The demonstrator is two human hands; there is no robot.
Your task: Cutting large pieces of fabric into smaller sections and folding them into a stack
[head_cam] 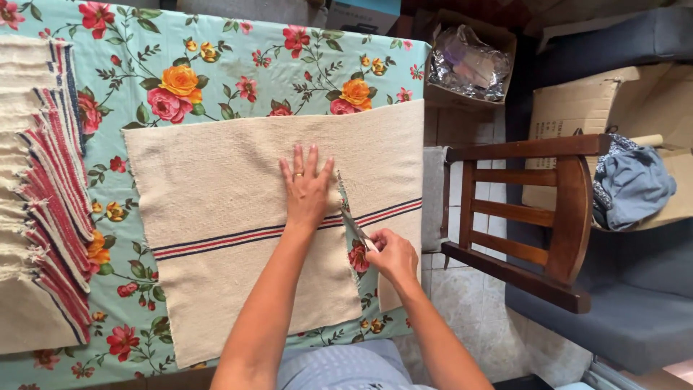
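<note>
A cream woven cloth [216, 188] with red and blue stripes lies flat on the floral tablecloth [216, 72]. My left hand [307, 189] presses flat on the cloth, fingers spread, just left of a cut. My right hand [392, 254] grips scissors [355, 227] whose blades point up into the cut, near the stripes. The cut runs from the near edge upward and splits off a narrower strip [393, 180] on the right.
A stack of similar striped cloths [43, 195] with frayed edges lies at the table's left. A wooden chair [538, 217] stands right of the table. Cardboard boxes [469, 61] and blue fabric [632, 184] sit beyond it.
</note>
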